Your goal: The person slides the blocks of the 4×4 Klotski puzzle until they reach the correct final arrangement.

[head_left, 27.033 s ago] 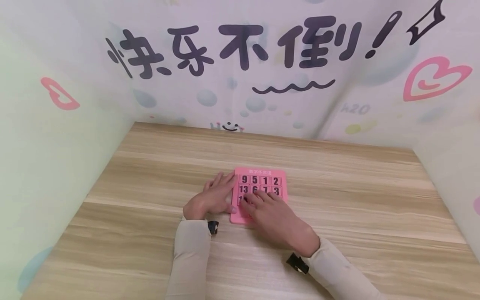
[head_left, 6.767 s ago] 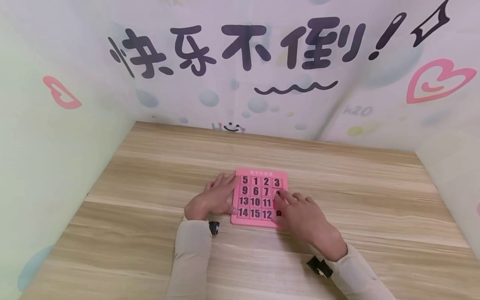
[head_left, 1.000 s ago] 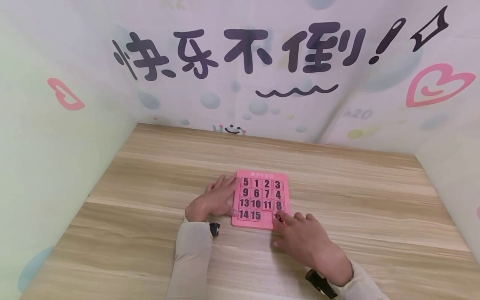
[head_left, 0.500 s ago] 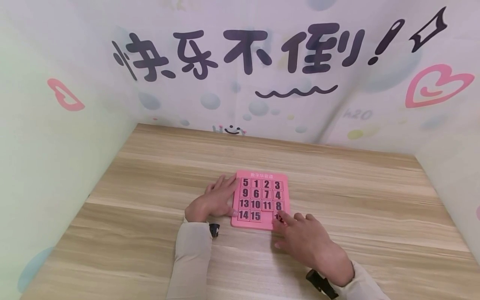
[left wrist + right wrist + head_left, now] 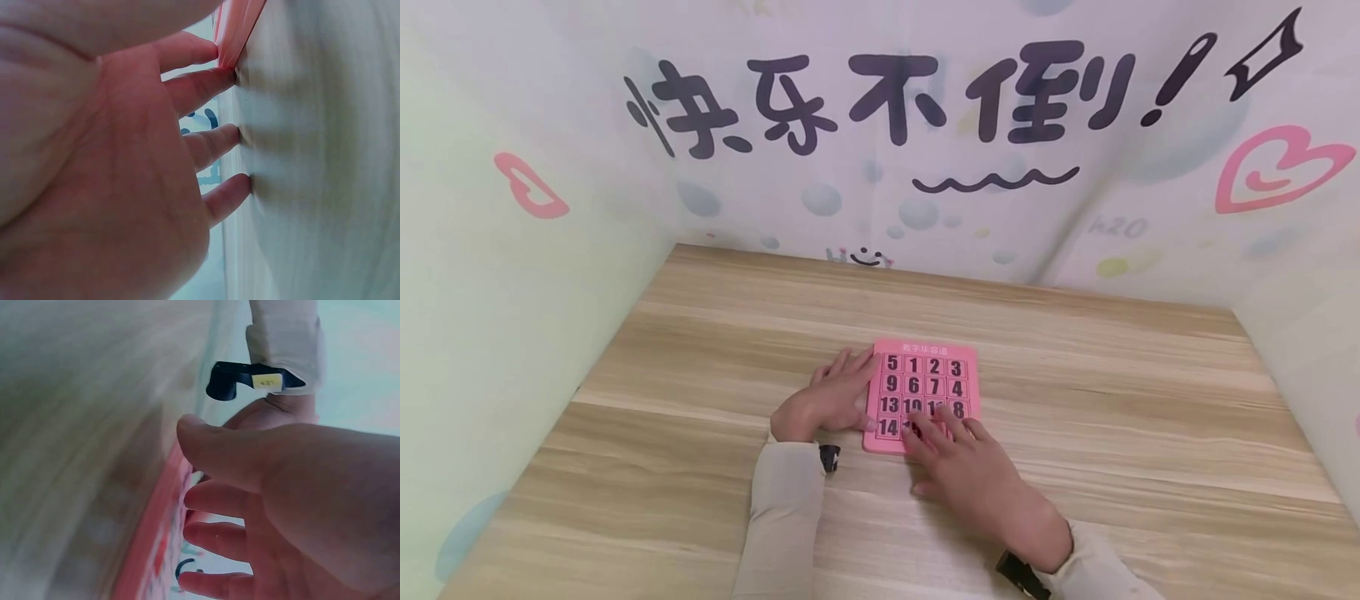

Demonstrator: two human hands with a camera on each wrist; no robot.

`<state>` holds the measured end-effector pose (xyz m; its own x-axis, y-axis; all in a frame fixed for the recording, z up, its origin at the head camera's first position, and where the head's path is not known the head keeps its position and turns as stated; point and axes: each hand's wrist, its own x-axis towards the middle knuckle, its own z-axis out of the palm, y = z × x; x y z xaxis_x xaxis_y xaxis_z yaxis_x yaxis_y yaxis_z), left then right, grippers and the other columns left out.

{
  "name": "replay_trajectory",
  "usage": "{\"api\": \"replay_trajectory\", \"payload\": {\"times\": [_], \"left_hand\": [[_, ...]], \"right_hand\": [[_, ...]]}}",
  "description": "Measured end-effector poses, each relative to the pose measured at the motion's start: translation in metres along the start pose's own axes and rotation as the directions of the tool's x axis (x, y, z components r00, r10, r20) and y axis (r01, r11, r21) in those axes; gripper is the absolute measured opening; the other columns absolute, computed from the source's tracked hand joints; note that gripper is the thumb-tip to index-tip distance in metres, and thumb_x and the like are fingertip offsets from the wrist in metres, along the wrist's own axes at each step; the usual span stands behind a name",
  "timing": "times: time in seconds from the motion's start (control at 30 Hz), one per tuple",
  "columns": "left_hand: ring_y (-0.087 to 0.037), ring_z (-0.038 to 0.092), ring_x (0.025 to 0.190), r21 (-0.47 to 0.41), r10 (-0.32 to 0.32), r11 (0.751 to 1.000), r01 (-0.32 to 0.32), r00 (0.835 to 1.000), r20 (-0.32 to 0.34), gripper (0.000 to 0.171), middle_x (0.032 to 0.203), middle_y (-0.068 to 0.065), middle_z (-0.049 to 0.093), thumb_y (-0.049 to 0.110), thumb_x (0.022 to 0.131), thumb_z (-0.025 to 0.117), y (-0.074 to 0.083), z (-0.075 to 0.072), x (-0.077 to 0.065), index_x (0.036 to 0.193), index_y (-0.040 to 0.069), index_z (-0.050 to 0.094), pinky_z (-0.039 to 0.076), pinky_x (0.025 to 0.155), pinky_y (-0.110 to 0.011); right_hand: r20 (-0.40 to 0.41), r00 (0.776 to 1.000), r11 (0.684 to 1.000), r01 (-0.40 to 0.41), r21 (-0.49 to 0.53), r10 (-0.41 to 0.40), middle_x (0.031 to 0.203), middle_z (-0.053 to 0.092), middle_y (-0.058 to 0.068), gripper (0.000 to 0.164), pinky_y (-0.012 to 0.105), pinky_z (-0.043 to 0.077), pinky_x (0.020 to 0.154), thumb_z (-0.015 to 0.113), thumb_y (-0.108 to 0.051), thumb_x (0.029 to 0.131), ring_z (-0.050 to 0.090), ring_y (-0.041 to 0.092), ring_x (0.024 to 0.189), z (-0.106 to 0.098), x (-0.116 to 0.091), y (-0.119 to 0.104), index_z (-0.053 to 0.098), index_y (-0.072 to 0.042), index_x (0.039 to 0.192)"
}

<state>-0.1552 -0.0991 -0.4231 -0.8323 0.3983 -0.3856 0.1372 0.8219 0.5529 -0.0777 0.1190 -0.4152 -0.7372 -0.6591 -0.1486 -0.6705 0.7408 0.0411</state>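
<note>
A pink sliding number puzzle lies flat on the table. Its upper rows read 5 1 2 3 and 9 6 7 4. Against its left edge, my left hand rests with spread fingers and the thumb at the lower left corner. In the left wrist view, two fingertips touch the pink edge. Over the bottom rows, my right hand touches the tile beside 14 with a fingertip and covers the lower right tiles. The right wrist view shows its fingers extended above the puzzle's side.
The wood-grain table extends around the puzzle on all sides. A printed white backdrop rises behind it, with pale side walls at left and right. A black wrist camera is strapped at the right cuff.
In the last half second, my right hand has slid left from the 12 tile to the 15 tile. The left hand stays put. Since 27 seconds ago, the top row changed from 9 5 1 2.
</note>
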Motion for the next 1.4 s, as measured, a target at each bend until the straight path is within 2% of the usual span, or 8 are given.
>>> {"api": "replay_trajectory", "payload": {"times": [0.17, 0.4, 0.9, 1.4], "left_hand": [[-0.032, -0.006, 0.154, -0.011, -0.003, 1.0, 0.003, 1.0, -0.002, 0.098, 0.168, -0.005, 0.004, 0.018, 0.084, 0.077, 0.0, 0.0, 0.001, 0.16, 0.013, 0.015, 0.003, 0.122, -0.055], [-0.034, -0.004, 0.154, -0.01, 0.007, 1.0, -0.007, 1.0, -0.012, 0.098, 0.168, -0.006, 0.006, 0.016, 0.084, 0.077, 0.0, 0.001, 0.002, 0.16, 0.011, 0.016, 0.004, 0.122, -0.057], [-0.034, -0.005, 0.154, -0.011, 0.007, 1.0, -0.007, 1.0, -0.01, 0.099, 0.168, -0.006, 0.005, 0.017, 0.083, 0.077, 0.0, 0.001, 0.001, 0.16, 0.011, 0.015, 0.003, 0.122, -0.057], [-0.033, -0.007, 0.154, 0.003, 0.0, 1.0, 0.0, 1.0, -0.002, 0.101, 0.168, -0.004, 0.003, 0.02, 0.083, 0.078, -0.001, 0.001, 0.001, 0.16, 0.012, 0.013, 0.003, 0.122, -0.056]], "right_hand": [[0.023, 1.0, 1.0, -0.006, -0.012, 0.006, 0.156, 0.042, 0.006, 0.064, 0.054, 0.039, 0.111, 0.057, -0.053, 0.094, 0.039, 0.035, 0.142, 0.002, 0.001, -0.003, 0.05, -0.019, 0.147], [0.014, 1.0, 1.0, -0.005, -0.023, 0.006, 0.155, 0.043, 0.005, 0.064, 0.054, 0.04, 0.11, 0.057, -0.053, 0.094, 0.04, 0.035, 0.142, 0.003, -0.001, -0.002, 0.048, -0.018, 0.148], [0.084, 0.994, 0.996, -0.068, 0.06, 0.063, 0.157, 0.04, 0.003, 0.064, 0.058, 0.037, 0.111, 0.057, -0.051, 0.095, 0.038, 0.037, 0.143, -0.004, -0.007, 0.0, 0.046, -0.019, 0.149], [0.119, 0.988, 0.993, -0.106, 0.046, 0.1, 0.156, 0.042, 0.003, 0.061, 0.058, 0.039, 0.109, 0.06, -0.048, 0.094, 0.041, 0.036, 0.141, -0.01, -0.012, 0.003, 0.049, -0.02, 0.148]]}}
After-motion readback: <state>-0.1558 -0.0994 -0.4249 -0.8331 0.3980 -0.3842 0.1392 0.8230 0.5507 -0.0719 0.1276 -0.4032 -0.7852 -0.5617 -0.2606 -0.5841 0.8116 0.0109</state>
